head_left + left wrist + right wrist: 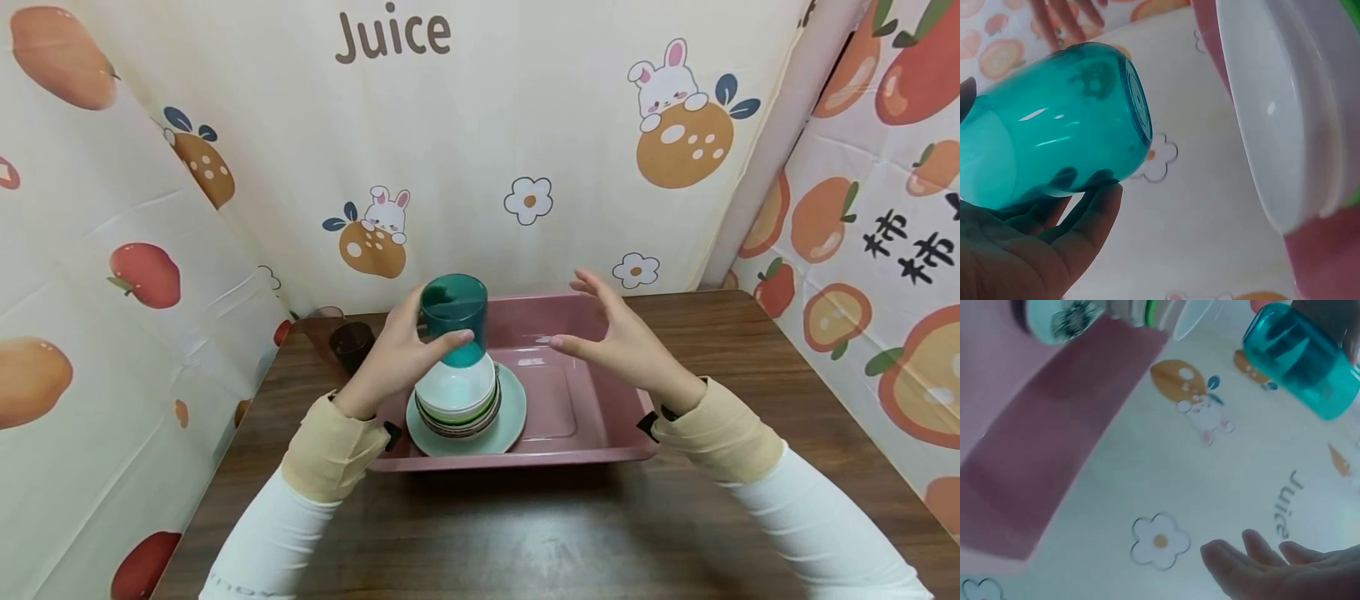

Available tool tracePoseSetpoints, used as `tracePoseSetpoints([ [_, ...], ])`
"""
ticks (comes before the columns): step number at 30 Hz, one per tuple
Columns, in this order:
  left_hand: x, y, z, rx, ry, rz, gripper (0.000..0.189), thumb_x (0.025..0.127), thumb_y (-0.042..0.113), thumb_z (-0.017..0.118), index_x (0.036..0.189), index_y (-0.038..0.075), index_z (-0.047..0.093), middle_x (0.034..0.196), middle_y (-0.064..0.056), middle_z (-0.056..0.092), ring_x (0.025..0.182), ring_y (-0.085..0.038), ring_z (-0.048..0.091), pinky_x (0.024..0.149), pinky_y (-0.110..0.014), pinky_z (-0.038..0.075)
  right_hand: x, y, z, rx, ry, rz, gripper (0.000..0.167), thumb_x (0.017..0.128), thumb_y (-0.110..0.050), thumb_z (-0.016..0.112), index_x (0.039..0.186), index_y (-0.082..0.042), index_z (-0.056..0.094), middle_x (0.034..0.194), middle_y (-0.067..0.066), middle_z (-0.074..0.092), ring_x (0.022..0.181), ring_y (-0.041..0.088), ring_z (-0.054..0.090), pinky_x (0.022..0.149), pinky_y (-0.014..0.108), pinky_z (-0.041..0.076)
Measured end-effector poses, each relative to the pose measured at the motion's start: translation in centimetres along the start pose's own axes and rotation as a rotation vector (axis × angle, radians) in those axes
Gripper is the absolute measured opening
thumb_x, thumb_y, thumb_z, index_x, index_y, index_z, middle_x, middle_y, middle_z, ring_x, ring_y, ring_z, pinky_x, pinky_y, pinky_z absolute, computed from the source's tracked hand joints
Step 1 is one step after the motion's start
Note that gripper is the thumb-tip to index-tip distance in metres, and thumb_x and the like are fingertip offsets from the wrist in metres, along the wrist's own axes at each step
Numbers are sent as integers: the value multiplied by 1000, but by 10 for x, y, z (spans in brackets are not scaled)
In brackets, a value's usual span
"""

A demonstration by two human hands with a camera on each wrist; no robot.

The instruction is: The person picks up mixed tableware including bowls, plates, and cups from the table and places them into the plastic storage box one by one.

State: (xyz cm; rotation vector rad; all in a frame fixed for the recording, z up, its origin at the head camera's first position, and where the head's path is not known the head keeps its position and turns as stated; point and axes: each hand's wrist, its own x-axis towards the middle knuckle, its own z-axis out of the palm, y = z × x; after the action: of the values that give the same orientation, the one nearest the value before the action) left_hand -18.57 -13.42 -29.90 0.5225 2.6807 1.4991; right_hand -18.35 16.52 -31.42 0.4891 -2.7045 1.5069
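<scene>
Being the nearer of the 2, the left hand [396, 357] is curled round the teal cup [456, 315], while the right hand [630, 342], spread and grasping nothing, is raised well apart to the cup's right. The cup's long axis is held roughly upright, base down, over the white bowl [456, 388], with a gap between them shown in the left wrist view. Below, bowl and pale plate [515, 410] are contained in the left part of the pink basin [588, 400].

Free basin floor [551, 408] beside bowl stack [457, 390]
</scene>
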Motion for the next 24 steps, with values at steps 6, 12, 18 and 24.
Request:
tracePoseSetpoints([
  [6,4,5,19,-7,-79,11,74,87,43,71,147,24,32,139,-1,51,129,-23,48,107,-57,39,2,-8,15,53,-64,-72,99,82,-32,79,157,-25,15,156,3,33,147,33,28,108,60,37],
  [12,2,9,33,-18,-123,88,67,87,38,72,144,26,37,135,3,55,126,-20,53,106,-55,41,3,-17,32,68,-127,-151,103,79,-29,82,157,-21,15,156,6,34,144,31,35,110,58,35],
  [18,-1,11,43,-17,-149,100,68,87,39,72,144,24,37,137,4,52,127,-18,51,107,-52,42,3,-22,41,35,-136,-201,100,77,-23,84,155,-18,21,143,7,46,127,27,52,107,51,42],
  [24,-2,14,47,-28,-145,74,68,86,43,72,142,24,39,137,4,52,129,-19,49,108,-54,39,3,-24,44,31,-114,-197,89,78,-20,82,149,-15,28,135,9,50,118,26,55,99,50,48],
])
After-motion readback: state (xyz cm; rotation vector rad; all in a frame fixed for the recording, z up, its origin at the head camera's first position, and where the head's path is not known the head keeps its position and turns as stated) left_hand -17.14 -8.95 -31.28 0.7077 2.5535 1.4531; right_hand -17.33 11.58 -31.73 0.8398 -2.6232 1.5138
